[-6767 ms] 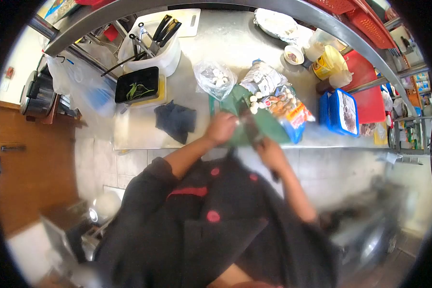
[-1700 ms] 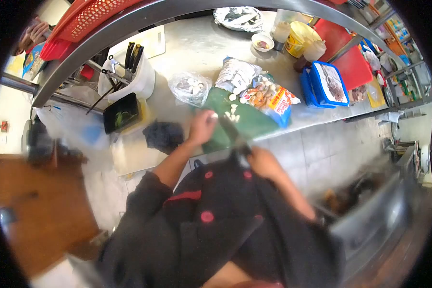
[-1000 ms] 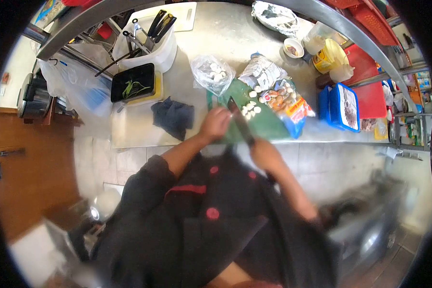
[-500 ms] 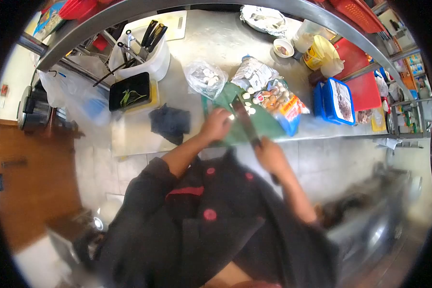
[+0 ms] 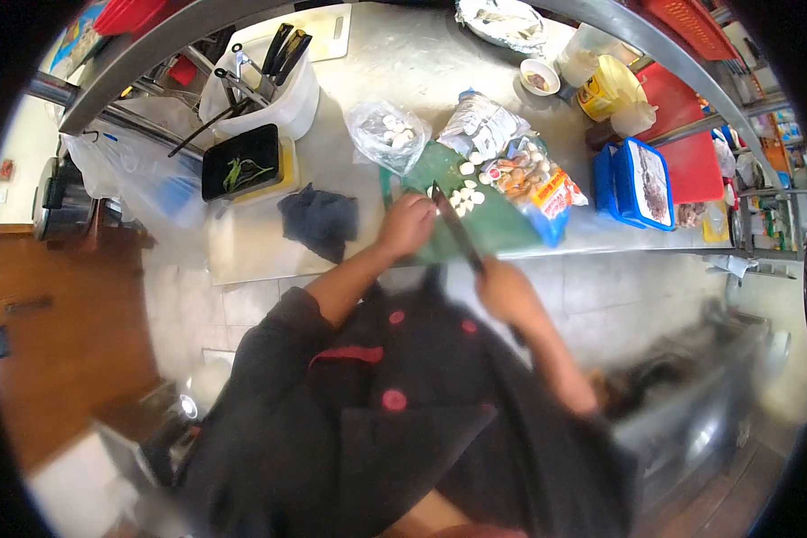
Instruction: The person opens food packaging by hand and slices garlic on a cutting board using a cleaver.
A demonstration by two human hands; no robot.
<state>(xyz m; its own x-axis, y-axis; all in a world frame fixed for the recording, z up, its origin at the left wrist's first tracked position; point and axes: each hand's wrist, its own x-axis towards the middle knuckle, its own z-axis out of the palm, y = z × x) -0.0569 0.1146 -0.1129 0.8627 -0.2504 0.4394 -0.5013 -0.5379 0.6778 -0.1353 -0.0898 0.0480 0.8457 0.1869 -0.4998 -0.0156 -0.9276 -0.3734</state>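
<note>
My right hand (image 5: pixel 506 291) is closed round the handle of a knife (image 5: pixel 458 229), whose blade points up and left over the green cutting board (image 5: pixel 502 229). Beside the blade tip, my left hand (image 5: pixel 408 224) has its fingers closed on a small white piece (image 5: pixel 433 191). Several white pieces (image 5: pixel 465 198) lie on the board just right of the blade. An open printed bag (image 5: pixel 533 184) of brown and white items rests on the board's right side. Behind the board are a silvery bag (image 5: pixel 481 125) and a clear plastic bag (image 5: pixel 387 134) with white pieces.
A dark cloth (image 5: pixel 319 221) lies left of the board. Farther left stand a black tray (image 5: pixel 241 162) and a white bin (image 5: pixel 294 106) of utensils. Blue containers (image 5: pixel 635 184), a yellow tub (image 5: pixel 608 88) and a small bowl (image 5: pixel 540 78) stand to the right. A metal rail (image 5: pixel 143 76) arches overhead.
The knife's tip has come closer to my left hand's fingers since the last earlier frame. More white pieces lie on the board than in the oldest frame. The camera view has shifted slightly.
</note>
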